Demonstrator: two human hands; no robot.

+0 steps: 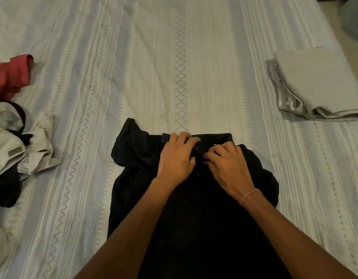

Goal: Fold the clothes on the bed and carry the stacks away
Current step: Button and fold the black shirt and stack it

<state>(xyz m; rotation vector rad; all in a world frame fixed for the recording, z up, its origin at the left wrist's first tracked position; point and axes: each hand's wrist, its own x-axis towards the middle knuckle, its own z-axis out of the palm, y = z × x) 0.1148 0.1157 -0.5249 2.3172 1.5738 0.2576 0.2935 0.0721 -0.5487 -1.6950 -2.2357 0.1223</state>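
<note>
Hands meet at the collar end of a black shirt [194, 208] that lies flat on the bed [133, 67], near the viewer and roughly centred, its collar pointing to the far side. The left hand [177, 160] sits on the shirt's placket just below the collar, its fingers [184, 138] curled down onto the cloth and its thumb tucked toward the button line; it appears to pinch the fabric there. The right hand [228, 166] lies just beside it, touching the same strip, with fingers bent and the tips pinching the edge of the placket near a small button. A thin bracelet [248, 195] circles the right wrist. The shirt's left sleeve is bunched and folded outward; the right side lies rumpled.

At the left edge of the bed, well apart from the shirt, lies a loose heap of unfolded clothes [19, 141] in cream, white and black, with a red garment [12, 76] just beyond it. On the far right of the bed sits a folded stack [319, 87] of pale beige and grey cloth.
</note>
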